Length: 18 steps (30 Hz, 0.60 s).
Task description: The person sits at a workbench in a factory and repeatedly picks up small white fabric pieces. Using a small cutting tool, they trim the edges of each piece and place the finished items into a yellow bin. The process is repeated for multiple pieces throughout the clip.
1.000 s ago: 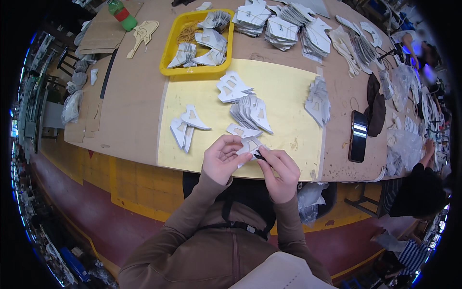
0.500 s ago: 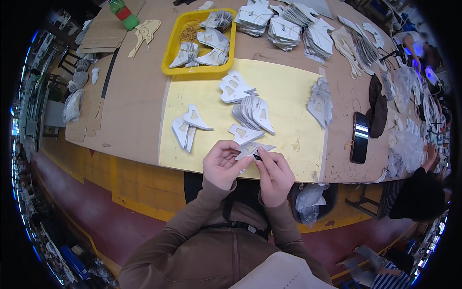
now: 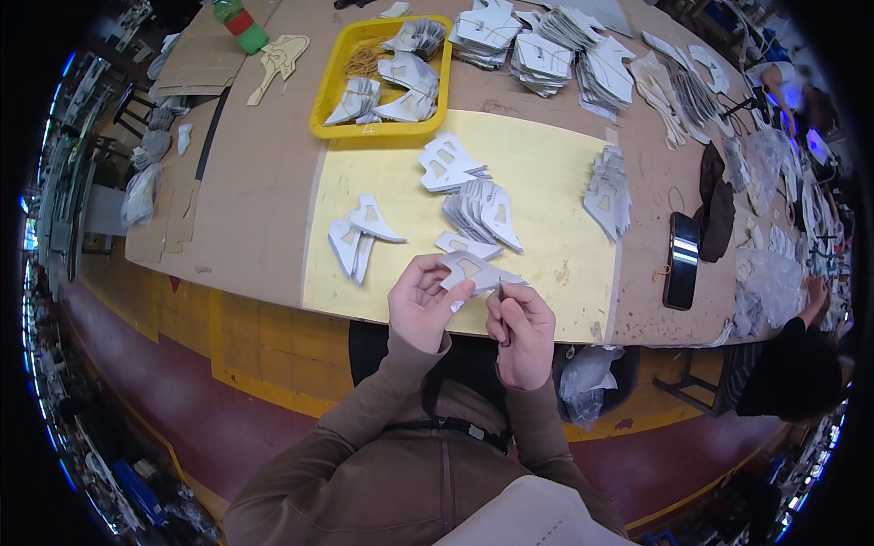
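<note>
My left hand (image 3: 421, 305) pinches a white cut piece (image 3: 481, 277) between thumb and fingers, above the near part of the yellow sheet (image 3: 546, 282). The piece is flat and pointed at the right, with a window-like opening. Beside its pointed end, my right hand (image 3: 526, 335) is closed round a thin dark tool (image 3: 500, 290); its kind is too small to make out. Just beyond lie a similar loose piece (image 3: 466, 244), a fanned stack (image 3: 482, 214) and another stack (image 3: 448, 164). A few pieces (image 3: 351, 246) overlap to the left.
At the back stands a yellow tray (image 3: 380, 135) with bundled pieces and rubber bands. Tied white stacks (image 3: 542, 64) lie right of it. Another fanned stack (image 3: 605, 196), a phone (image 3: 681, 261) and dark cloth (image 3: 716, 200) are at the right; a green bottle (image 3: 240, 27) is far left.
My right hand has drawn back slightly from the piece, its fingers curling round the dark tool. The left hand has lifted and turned the piece, so its opening shows more fully.
</note>
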Each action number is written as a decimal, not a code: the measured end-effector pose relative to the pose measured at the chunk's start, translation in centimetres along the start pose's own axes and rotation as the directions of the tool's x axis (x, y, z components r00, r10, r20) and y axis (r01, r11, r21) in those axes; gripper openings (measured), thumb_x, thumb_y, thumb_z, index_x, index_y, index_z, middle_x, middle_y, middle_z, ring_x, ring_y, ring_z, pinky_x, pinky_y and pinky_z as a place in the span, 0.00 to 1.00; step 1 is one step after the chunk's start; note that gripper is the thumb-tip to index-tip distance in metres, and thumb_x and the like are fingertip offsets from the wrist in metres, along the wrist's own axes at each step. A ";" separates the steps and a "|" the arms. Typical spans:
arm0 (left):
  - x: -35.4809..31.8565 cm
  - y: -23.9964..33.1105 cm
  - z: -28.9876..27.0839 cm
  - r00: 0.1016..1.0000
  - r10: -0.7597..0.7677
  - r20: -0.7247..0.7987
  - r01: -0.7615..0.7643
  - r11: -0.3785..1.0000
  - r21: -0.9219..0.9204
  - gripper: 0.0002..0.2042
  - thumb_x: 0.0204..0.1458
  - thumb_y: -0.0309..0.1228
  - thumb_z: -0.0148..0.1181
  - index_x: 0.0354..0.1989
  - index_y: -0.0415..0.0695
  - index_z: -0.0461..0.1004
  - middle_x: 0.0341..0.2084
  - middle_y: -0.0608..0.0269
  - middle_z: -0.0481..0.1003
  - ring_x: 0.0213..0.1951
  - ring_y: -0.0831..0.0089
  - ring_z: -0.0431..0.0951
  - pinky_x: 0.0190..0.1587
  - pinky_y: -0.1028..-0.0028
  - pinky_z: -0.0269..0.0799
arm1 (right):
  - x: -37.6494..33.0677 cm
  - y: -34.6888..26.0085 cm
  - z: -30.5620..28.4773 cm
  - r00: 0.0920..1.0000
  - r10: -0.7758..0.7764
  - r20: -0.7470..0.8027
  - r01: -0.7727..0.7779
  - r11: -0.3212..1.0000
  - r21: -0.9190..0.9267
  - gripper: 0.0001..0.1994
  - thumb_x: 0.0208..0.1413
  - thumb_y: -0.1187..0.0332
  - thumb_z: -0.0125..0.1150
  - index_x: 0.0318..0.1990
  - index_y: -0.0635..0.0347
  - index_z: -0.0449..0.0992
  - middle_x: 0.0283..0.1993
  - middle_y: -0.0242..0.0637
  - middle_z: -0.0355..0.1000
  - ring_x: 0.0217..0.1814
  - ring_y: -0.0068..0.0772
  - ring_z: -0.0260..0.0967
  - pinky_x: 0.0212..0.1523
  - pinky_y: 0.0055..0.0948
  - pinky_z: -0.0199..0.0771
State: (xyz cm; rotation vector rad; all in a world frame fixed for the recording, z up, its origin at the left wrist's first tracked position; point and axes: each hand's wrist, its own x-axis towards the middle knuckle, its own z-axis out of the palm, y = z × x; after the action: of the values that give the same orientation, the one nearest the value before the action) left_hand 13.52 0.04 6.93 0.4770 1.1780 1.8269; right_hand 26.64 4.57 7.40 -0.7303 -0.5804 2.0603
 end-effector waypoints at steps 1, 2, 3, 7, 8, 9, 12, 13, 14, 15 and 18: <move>0.3 -0.1 -0.1 1.000 -0.016 -0.008 0.016 1.000 0.021 0.16 0.52 0.16 0.62 0.48 0.33 0.66 0.40 0.57 0.74 0.43 0.77 0.76 0.46 0.78 0.74 | -0.1 -0.1 0.0 0.998 -0.060 0.035 0.064 0.987 -0.144 0.11 0.55 0.83 0.59 0.46 0.70 0.77 0.34 0.36 0.71 0.28 0.22 0.63 0.28 0.17 0.60; 0.4 -0.3 -0.2 1.000 -0.009 -0.010 0.009 0.999 0.033 0.16 0.53 0.16 0.62 0.49 0.33 0.66 0.40 0.57 0.74 0.42 0.77 0.76 0.46 0.78 0.73 | -0.4 -0.1 0.1 0.991 -0.117 0.068 0.132 0.952 -0.278 0.11 0.55 0.82 0.59 0.46 0.70 0.78 0.34 0.36 0.71 0.29 0.22 0.64 0.29 0.18 0.62; 0.5 -0.5 -0.2 1.000 -0.009 -0.020 0.011 0.998 0.055 0.16 0.53 0.16 0.62 0.49 0.33 0.66 0.40 0.57 0.74 0.42 0.77 0.76 0.45 0.79 0.73 | -0.5 0.0 0.2 0.980 -0.169 0.108 0.199 0.894 -0.402 0.11 0.56 0.81 0.59 0.47 0.69 0.78 0.34 0.36 0.71 0.29 0.22 0.65 0.29 0.18 0.63; 0.4 -1.2 -0.7 1.000 0.009 -0.024 -0.007 0.995 0.104 0.15 0.53 0.18 0.64 0.48 0.31 0.69 0.40 0.59 0.74 0.40 0.80 0.75 0.43 0.80 0.73 | -0.2 0.2 0.9 0.827 -0.296 0.478 0.558 0.338 -0.758 0.15 0.55 0.79 0.61 0.50 0.60 0.79 0.34 0.37 0.72 0.26 0.27 0.68 0.26 0.25 0.67; 0.4 -1.2 -0.9 0.998 0.007 -0.056 0.003 0.984 0.177 0.15 0.53 0.18 0.64 0.48 0.31 0.70 0.40 0.59 0.73 0.39 0.80 0.75 0.41 0.80 0.73 | 0.0 0.1 1.1 0.838 -0.254 0.484 0.544 0.308 -0.780 0.16 0.54 0.78 0.62 0.51 0.58 0.79 0.34 0.37 0.72 0.25 0.29 0.68 0.26 0.26 0.68; 0.5 -1.2 -1.3 0.997 0.009 -0.078 0.008 0.975 0.223 0.14 0.53 0.19 0.64 0.47 0.30 0.71 0.40 0.59 0.73 0.39 0.81 0.74 0.40 0.80 0.73 | 0.1 0.0 1.1 0.847 -0.211 0.487 0.530 0.277 -0.802 0.16 0.54 0.76 0.63 0.52 0.56 0.79 0.33 0.38 0.72 0.24 0.30 0.68 0.25 0.27 0.68; 1.3 -0.2 -3.4 0.984 0.110 -0.141 -0.051 0.930 0.365 0.14 0.52 0.21 0.66 0.46 0.32 0.73 0.40 0.60 0.73 0.35 0.81 0.74 0.36 0.80 0.73 | -0.1 -1.2 0.9 0.844 0.075 0.532 0.530 0.039 -0.847 0.17 0.55 0.74 0.64 0.53 0.56 0.77 0.32 0.37 0.71 0.25 0.31 0.69 0.27 0.27 0.69; 1.7 0.4 -4.4 0.975 0.158 -0.156 -0.081 0.907 0.414 0.14 0.52 0.21 0.66 0.46 0.32 0.73 0.39 0.60 0.73 0.33 0.81 0.74 0.35 0.80 0.73 | -0.2 -1.5 0.8 0.853 0.077 0.516 0.511 0.071 -0.856 0.17 0.55 0.75 0.63 0.53 0.57 0.77 0.31 0.38 0.71 0.26 0.29 0.68 0.28 0.26 0.68; 2.1 1.3 -5.6 0.972 0.188 -0.141 -0.079 0.825 0.560 0.15 0.51 0.22 0.66 0.47 0.33 0.73 0.40 0.59 0.73 0.35 0.78 0.74 0.38 0.78 0.72 | -0.2 -1.7 0.8 0.866 0.070 0.495 0.486 0.114 -0.867 0.17 0.55 0.76 0.63 0.53 0.59 0.77 0.30 0.38 0.70 0.26 0.28 0.67 0.28 0.25 0.67; 2.4 2.4 -6.9 0.969 0.217 -0.122 -0.074 0.720 0.690 0.16 0.51 0.23 0.66 0.48 0.34 0.73 0.41 0.59 0.74 0.38 0.75 0.74 0.41 0.76 0.72 | -0.2 -1.8 0.7 0.879 0.072 0.471 0.455 0.171 -0.874 0.17 0.55 0.76 0.62 0.53 0.60 0.77 0.30 0.38 0.69 0.27 0.26 0.66 0.29 0.24 0.66; 3.4 4.0 -8.9 0.878 0.480 0.001 -0.112 0.203 0.973 0.18 0.48 0.26 0.68 0.49 0.40 0.74 0.42 0.58 0.71 0.43 0.64 0.72 0.47 0.69 0.69 | 0.3 -2.3 0.2 0.940 -0.123 0.317 0.339 0.248 -0.907 0.17 0.56 0.75 0.61 0.54 0.63 0.76 0.30 0.37 0.68 0.28 0.24 0.63 0.29 0.23 0.64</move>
State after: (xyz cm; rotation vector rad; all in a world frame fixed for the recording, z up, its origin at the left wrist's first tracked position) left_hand 3.60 -2.50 5.76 1.2262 2.6095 1.2223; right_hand 27.73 5.99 8.91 -1.0124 -2.0425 1.2794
